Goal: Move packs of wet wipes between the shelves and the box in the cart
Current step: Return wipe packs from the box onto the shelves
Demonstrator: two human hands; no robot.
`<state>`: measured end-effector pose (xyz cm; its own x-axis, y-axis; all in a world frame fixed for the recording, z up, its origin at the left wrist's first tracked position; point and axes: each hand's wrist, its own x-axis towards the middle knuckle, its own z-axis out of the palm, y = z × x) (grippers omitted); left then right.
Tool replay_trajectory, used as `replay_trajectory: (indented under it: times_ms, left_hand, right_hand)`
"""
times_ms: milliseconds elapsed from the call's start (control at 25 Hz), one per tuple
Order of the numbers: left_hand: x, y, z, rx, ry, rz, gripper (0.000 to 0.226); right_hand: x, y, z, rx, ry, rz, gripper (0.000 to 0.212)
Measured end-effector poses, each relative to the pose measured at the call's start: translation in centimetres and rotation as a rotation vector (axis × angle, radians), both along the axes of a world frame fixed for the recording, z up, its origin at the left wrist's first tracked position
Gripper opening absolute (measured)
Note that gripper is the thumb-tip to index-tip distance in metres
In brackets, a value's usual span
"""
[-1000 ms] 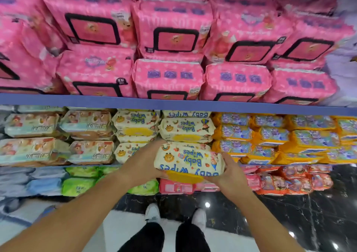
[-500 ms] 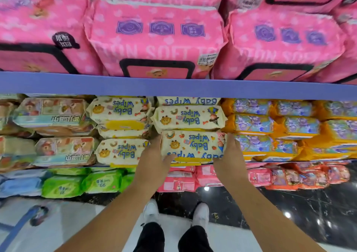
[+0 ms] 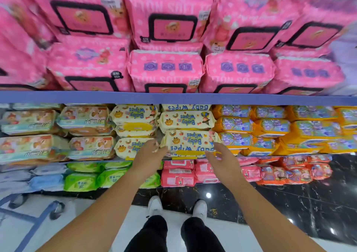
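Note:
A cream and yellow "Baby Wipes" pack (image 3: 190, 142) lies at the front of the middle shelf (image 3: 58, 162), under two more packs of the same kind (image 3: 186, 120). My left hand (image 3: 149, 155) hovers just left of it with relaxed fingers and holds nothing. My right hand (image 3: 219, 156) hangs just in front of the pack's right end, fingers loosely spread, apart from it. Another stack of the same wipes (image 3: 135, 120) stands to the left. The box and most of the cart are out of view.
Big pink packs (image 3: 166, 70) fill the upper shelf above a blue shelf edge (image 3: 173, 97). Orange packs (image 3: 270, 134) sit right of the wipes, pale bear-print packs (image 3: 85, 120) left. Green (image 3: 85, 180) and red packs (image 3: 179, 174) fill the lower shelf. A blue cart frame (image 3: 38, 217) shows at lower left.
Both hands carried the wipes pack onto the middle shelf, pushed it in under the stack, then let go and drew back slightly toward me.

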<state>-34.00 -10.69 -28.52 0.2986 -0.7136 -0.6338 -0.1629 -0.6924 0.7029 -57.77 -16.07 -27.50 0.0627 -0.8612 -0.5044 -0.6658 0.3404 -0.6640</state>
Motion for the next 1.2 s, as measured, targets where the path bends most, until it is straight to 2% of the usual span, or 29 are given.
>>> replay_trajectory:
  times_ms: [280,400,600,880,960,1080,1200]
  left_hand:
    - [-0.4,5.2,9.8,-0.065,-0.092,0.112,0.066]
    - [-1.2,6.9,13.8,-0.159,-0.073,0.250,0.054]
    - [-0.2,13.3,18.6,-0.275,-0.040,0.459,0.054]
    - [7.7,29.4,21.9,-0.383,-0.118,0.818,0.047]
    - [10.5,34.9,21.7,-0.417,-0.142,0.923,0.043]
    - [14.7,44.5,21.8,-0.421,-0.140,1.000,0.025]
    - [18.8,53.3,21.7,-0.397,-0.188,1.055,0.022]
  right_hand:
    - [1.1,2.5,7.5,0.024,-0.216,0.017,0.046]
    - [2.6,2.4,9.8,0.013,-0.289,0.121,0.043]
    - [8.0,5.1,13.6,-0.033,-0.373,0.354,0.044]
    - [20.1,16.7,19.6,-0.103,-0.397,0.771,0.052]
    - [24.3,20.9,20.2,-0.121,-0.435,0.823,0.053]
    - [30.8,28.7,20.4,-0.102,-0.483,0.895,0.050]
    - [37.1,36.3,20.5,-0.073,-0.467,0.968,0.048]
